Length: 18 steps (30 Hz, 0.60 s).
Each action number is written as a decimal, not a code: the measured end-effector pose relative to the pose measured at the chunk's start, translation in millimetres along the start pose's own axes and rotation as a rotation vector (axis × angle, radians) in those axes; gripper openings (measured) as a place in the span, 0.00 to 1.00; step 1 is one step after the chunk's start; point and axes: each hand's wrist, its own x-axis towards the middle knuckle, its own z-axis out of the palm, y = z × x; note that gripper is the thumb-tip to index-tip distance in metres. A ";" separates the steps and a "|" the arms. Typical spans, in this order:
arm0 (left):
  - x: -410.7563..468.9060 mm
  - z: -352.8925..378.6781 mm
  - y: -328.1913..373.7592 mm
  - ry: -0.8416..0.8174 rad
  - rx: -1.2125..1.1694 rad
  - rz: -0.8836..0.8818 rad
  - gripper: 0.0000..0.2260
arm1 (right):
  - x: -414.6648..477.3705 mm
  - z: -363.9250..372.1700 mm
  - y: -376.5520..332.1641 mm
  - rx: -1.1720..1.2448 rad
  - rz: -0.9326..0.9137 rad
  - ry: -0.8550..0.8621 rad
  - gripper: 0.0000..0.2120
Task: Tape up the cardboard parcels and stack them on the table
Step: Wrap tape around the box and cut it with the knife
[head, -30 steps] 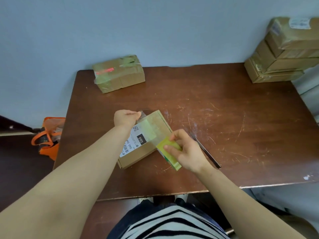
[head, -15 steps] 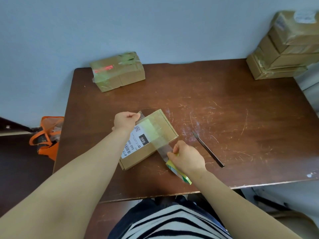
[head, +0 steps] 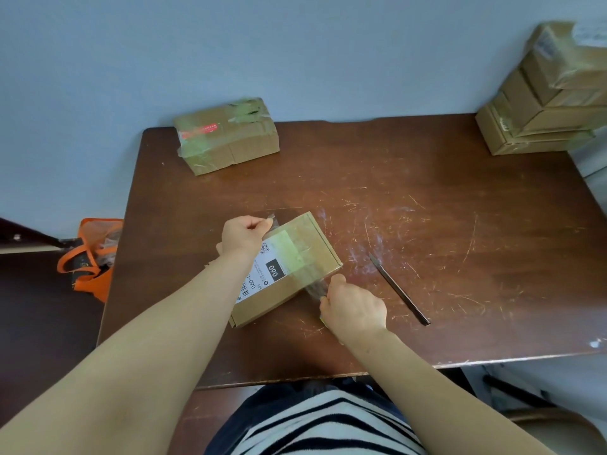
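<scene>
A strip of clear tape [head: 297, 254] spans the flat cardboard parcel [head: 289, 267] on the brown table [head: 427, 198], its far end pinched by the left hand [head: 244, 234], its near end gripped by the right hand [head: 353, 310].

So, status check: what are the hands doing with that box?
Left hand pinches tape end at box far-left edge. Right hand grips tape, stretched across box. Blade lies apart, right of box; nothing in the way.

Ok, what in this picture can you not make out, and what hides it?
Head view:
- Tape roll: hidden under the right hand, only a yellow sliver shows.
- Parcel stack: cut off by the right edge.
- Label on the near parcel: small print unreadable, partly under the left forearm.
</scene>
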 end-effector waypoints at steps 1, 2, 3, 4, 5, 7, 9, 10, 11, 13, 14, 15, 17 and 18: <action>1.1 0.7 -0.1 -0.001 0.021 -0.002 0.11 | 2.4 0.6 -0.7 -0.010 0.003 -0.003 0.07; 2.7 1.4 -0.4 -0.006 0.043 -0.002 0.11 | 4.9 0.8 -1.5 -0.022 0.007 -0.010 0.07; 4.6 1.7 -0.5 -0.017 0.067 0.001 0.12 | 7.7 0.7 -2.7 -0.030 0.011 -0.020 0.07; 6.3 1.8 -0.6 -0.030 0.097 0.006 0.12 | 10.4 0.3 -3.8 -0.034 0.016 -0.034 0.07; 7.7 2.2 0.1 -0.041 0.134 0.013 0.13 | 13.1 -0.2 -4.9 -0.038 0.018 -0.047 0.07; 10.2 2.1 1.7 -0.060 0.215 0.025 0.14 | 17.6 -0.4 -6.9 -0.055 0.012 -0.062 0.07; 12.6 0.8 3.7 -0.079 0.310 0.041 0.15 | 20.9 -0.1 -8.0 -0.066 0.009 -0.063 0.06; 13.8 -0.2 4.0 -0.087 0.359 0.056 0.15 | 22.0 -0.1 -8.3 -0.068 0.012 -0.067 0.07; 14.6 -1.1 4.0 -0.091 0.401 0.073 0.15 | 23.1 0.0 -8.7 -0.071 0.014 -0.072 0.07; 14.2 -2.3 4.3 -0.083 0.470 0.106 0.16 | 24.9 -0.1 -9.2 -0.069 0.015 -0.080 0.07; 14.5 -2.3 4.4 -0.074 0.506 0.119 0.16 | 25.7 -0.5 -9.5 -0.064 0.015 -0.081 0.08; 14.1 -2.4 5.8 -0.066 0.538 0.126 0.17 | 26.5 -0.7 -9.7 -0.060 0.015 -0.083 0.07; 13.6 -3.8 8.4 -0.071 0.623 0.109 0.15 | 27.0 -1.5 -9.6 -0.052 0.019 -0.088 0.06; 13.1 -5.0 8.7 -0.076 0.688 0.085 0.16 | 27.1 -1.7 -9.5 -0.048 0.022 -0.094 0.04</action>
